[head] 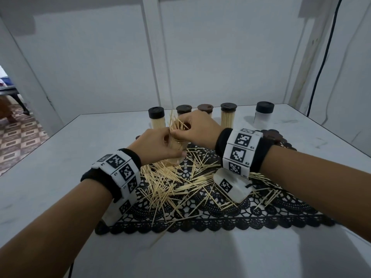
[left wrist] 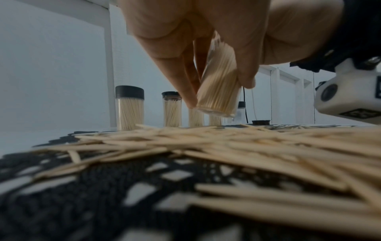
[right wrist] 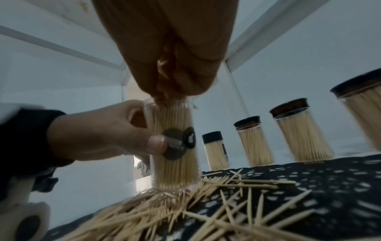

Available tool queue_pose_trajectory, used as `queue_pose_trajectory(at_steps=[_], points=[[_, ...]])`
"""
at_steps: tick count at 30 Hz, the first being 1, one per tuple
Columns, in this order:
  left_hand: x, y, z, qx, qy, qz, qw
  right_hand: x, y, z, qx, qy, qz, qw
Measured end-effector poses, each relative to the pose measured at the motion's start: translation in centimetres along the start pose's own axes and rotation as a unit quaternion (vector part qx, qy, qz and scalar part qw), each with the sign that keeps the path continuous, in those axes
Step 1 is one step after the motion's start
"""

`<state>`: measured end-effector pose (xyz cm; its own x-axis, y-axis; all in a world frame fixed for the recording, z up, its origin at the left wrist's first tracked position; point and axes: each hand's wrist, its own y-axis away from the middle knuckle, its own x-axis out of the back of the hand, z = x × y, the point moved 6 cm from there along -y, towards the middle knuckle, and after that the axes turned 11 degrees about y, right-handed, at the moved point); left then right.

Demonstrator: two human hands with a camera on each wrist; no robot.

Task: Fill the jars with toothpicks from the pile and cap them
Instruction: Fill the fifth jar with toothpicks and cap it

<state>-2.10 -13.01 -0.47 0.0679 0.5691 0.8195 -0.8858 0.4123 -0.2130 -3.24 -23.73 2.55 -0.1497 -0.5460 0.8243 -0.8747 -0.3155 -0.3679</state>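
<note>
Toothpicks, thin pale wooden ones, lie scattered on black lace mat. Left hand grasps clear plastic jar round its middle, upright over pile; right hand pinches a bunch w/ tips in jar mouth. Picks prob. light, stiff, splay easily; jar looks slick, so hold mid-body.

left hand curled gripping; right hand pinching
</note>
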Motion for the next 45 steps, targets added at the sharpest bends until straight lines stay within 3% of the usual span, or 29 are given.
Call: queue_pose_trajectory(at_steps=[6,13,19,24,29,36,41,45], points=[[-0.1,-0.2,-0.2,0.001,0.010,-0.008,1.000,0.3,0.0,0.7,-0.011,-0.027,-0.020,0.999],[-0.1,-0.2,0.1,-0.015,0.012,-0.012,1.000,2.0,0.0,1.1,-0.015,-0.069,0.029,0.997],[-0.1,-0.2,-0.1,-0.002,0.020,-0.006,1.000,2.4,-0.1,0.9,0.002,0.029,-0.025,0.999],[0.0,-0.2,-0.1,-0.011,0.023,0.000,1.000,2.5,0.1,0.3,0.024,-0.023,-0.072,0.997],[0.1,-0.2,0.0,-0.020,0.024,0.004,1.000,2.2,0.2,0.1,0.024,-0.093,0.003,0.995],[0.1,-0.2,-0.3,-0.013,0.030,0.005,0.999,2.9,0.3,0.6,-0.006,-0.223,0.092,0.970],[0.1,-0.3,-0.5,-0.005,0.031,0.009,0.999,2.8,0.3,0.3,0.016,-0.206,0.083,0.975],[0.0,-0.2,-0.3,-0.009,0.032,0.005,0.999,2.0,0.7,0.3,0.029,-0.097,0.080,0.992]])
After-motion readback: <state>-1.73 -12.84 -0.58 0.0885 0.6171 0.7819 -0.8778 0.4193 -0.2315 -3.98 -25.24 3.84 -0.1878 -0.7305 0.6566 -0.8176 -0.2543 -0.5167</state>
